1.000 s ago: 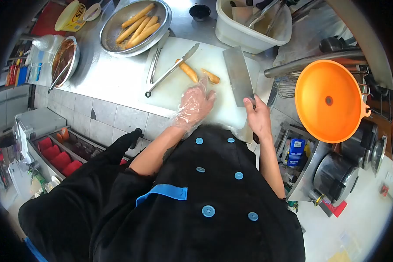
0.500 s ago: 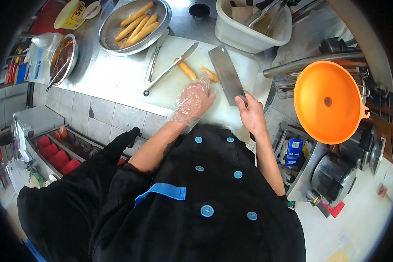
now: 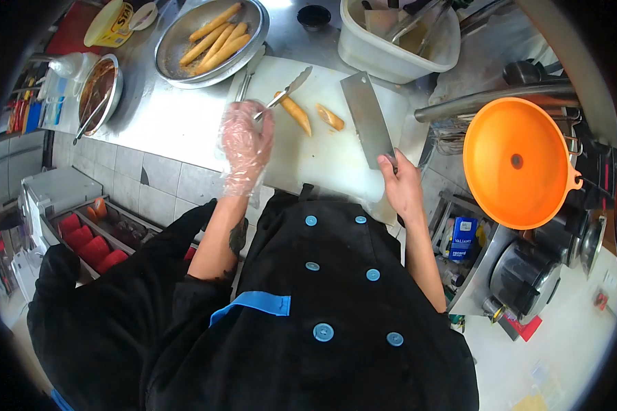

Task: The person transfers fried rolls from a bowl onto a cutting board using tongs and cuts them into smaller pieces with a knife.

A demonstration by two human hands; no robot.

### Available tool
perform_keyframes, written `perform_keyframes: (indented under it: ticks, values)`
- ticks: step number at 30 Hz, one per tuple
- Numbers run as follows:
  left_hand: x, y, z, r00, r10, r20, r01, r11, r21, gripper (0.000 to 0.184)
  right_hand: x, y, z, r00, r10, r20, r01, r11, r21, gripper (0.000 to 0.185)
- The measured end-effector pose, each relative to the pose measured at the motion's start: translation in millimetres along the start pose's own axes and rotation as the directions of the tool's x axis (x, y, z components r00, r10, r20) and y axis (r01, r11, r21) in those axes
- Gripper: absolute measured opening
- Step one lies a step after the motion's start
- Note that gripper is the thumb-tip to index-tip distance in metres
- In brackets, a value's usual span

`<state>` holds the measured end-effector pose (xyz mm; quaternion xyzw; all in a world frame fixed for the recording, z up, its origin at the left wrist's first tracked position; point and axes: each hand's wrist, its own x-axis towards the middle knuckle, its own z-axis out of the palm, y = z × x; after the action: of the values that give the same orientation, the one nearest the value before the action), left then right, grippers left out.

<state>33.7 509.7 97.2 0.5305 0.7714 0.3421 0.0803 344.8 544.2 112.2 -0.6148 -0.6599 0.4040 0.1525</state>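
Observation:
My left hand (image 3: 245,140), in a clear plastic glove, is closed around the metal tongs (image 3: 293,85) at the left of the white cutting board (image 3: 308,168). It covers their lower part. To its right lie a long piece of golden roll (image 3: 293,114) and a shorter cut piece (image 3: 330,117), apart from each other. In my bare right hand (image 3: 402,179) is the handle of a cleaver (image 3: 367,118), whose wide blade is over the board's right side, beside the short piece.
Behind the board stand a metal bowl (image 3: 163,55) with several whole rolls, a small black cup (image 3: 314,17) and a white tub (image 3: 391,58) of utensils. A sauce bowl (image 3: 118,92) sits at the left. An orange strainer-like item (image 3: 514,185) hangs at the right.
My left hand has left the roll pieces, moved left and closed on the tongs. The cleaver went left beside the short piece, then back slightly right. The short piece now lies farther from the long one.

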Motion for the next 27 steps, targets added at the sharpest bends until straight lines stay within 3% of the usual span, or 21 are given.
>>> perform_keyframes:
  ticks: [1, 2, 4, 6, 8, 9, 11, 15, 17, 18, 20, 21, 23, 24, 25, 27]
  values:
    - [3.7, -6.3, -4.3, 0.991, 0.105, -0.086, -0.086, 0.976, 0.202, 0.039, -3.8, -3.3, -0.4, 1.000, -0.003, 0.001, 0.003, 1.000, 0.000, 0.034]
    - [7.3, -11.0, -6.4, 0.998, 0.031, -0.051, -0.018, 0.971, 0.240, 0.053, -9.9, -9.0, -1.6, 0.999, -0.046, -0.012, 0.047, 0.998, 0.031, 0.034]
    - [9.8, -30.3, 3.6, 0.999, -0.003, 0.041, -0.008, 0.963, 0.269, 0.060, -20.5, -25.6, -6.5, 0.996, -0.089, -0.025, 0.091, 0.994, 0.061, 0.034]
    - [15.0, -51.4, 14.1, 0.991, -0.036, 0.129, -0.004, 0.955, 0.296, 0.067, -27.0, -45.3, -11.1, 0.971, 0.022, 0.237, 0.016, 0.988, -0.155, 0.033]
    - [26.2, -65.5, 17.1, 0.984, -0.007, 0.178, -0.041, 0.964, 0.264, 0.077, -30.6, -45.6, -0.1, 0.959, 0.006, 0.282, 0.047, 0.982, -0.182, 0.032]
    - [30.5, -73.3, 16.4, 0.984, -0.002, 0.178, -0.045, 0.965, 0.260, 0.077, -32.0, -45.6, 5.3, 0.942, -0.007, 0.334, 0.082, 0.975, -0.209, 0.032]
    - [38.2, -79.2, 9.2, 0.936, -0.057, 0.348, -0.024, 0.974, 0.223, 0.079, -33.1, -47.2, 10.9, 0.938, 0.013, 0.346, 0.057, 0.980, -0.191, 0.032]
    - [23.4, -65.1, -17.6, 0.943, -0.050, 0.328, -0.018, 0.979, 0.202, 0.070, -34.2, -43.9, 11.8, 0.934, 0.004, 0.358, 0.082, 0.971, -0.226, 0.032]
    - [21.3, -46.9, -44.2, 0.838, -0.216, 0.500, 0.268, 0.963, -0.033, 0.067, -32.9, -43.6, 8.0, 0.944, 0.004, 0.329, 0.084, 0.964, -0.252, 0.031]
    - [15.3, -54.0, -46.1, 0.837, -0.212, 0.504, 0.265, 0.964, -0.035, 0.067, -31.3, -46.2, 5.2, 0.947, 0.046, 0.319, 0.045, 0.962, -0.270, 0.029]
    - [-0.5, -79.6, -45.4, 0.776, -0.334, 0.535, 0.477, 0.866, -0.151, 0.065, -29.2, -51.0, -1.0, 0.948, 0.090, 0.307, 0.001, 0.958, -0.286, 0.028]
    - [-8.7, -86.9, -44.5, 0.775, -0.332, 0.538, 0.476, 0.866, -0.150, 0.065, -28.3, -53.2, -4.4, 0.949, 0.102, 0.298, -0.012, 0.957, -0.289, 0.027]
    - [-23.1, -97.1, -42.0, 0.883, -0.267, 0.386, 0.345, 0.926, -0.150, 0.057, -26.5, -54.2, -8.1, 0.951, 0.114, 0.288, -0.026, 0.956, -0.293, 0.026]
    - [-29.3, -102.6, -37.7, 0.963, -0.112, 0.245, 0.146, 0.981, -0.125, 0.052, -25.5, -54.0, -9.3, 0.950, 0.113, 0.292, -0.018, 0.951, -0.309, 0.026]
    - [-25.0, -94.2, -46.0, 0.963, -0.113, 0.246, 0.147, 0.981, -0.127, 0.052, -24.8, -54.7, -9.9, 0.949, 0.111, 0.296, -0.009, 0.946, -0.325, 0.026]
    - [-9.1, -66.9, -70.0, 0.819, -0.272, 0.505, 0.319, 0.948, -0.007, 0.046, -27.5, -60.1, -9.1, 0.953, 0.095, 0.288, 0.005, 0.945, -0.328, 0.025]
